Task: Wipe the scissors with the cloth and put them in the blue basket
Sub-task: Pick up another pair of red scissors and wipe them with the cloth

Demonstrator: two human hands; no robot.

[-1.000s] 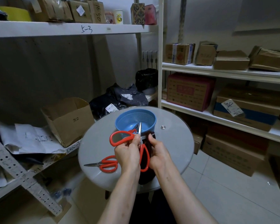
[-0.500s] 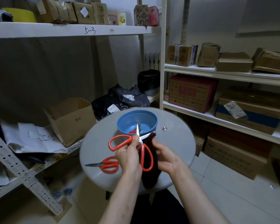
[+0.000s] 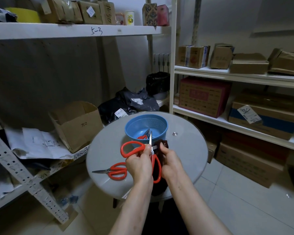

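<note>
Red-handled scissors (image 3: 122,150), shut a second ago, are now gaping open just near of the blue basket (image 3: 161,126); the left hand (image 3: 139,165) is gripping their pivot while the right hand (image 3: 171,162) is pinching the dark cloth (image 3: 162,144) round one blade, so wiping is under way.

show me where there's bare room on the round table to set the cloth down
Widest bare patch: right side of the table, between blue basket, right hand and rim. A smaller one: left, between basket, rim and the loose scissors. Crowded: centre front, at the left hand and cloth.
</note>
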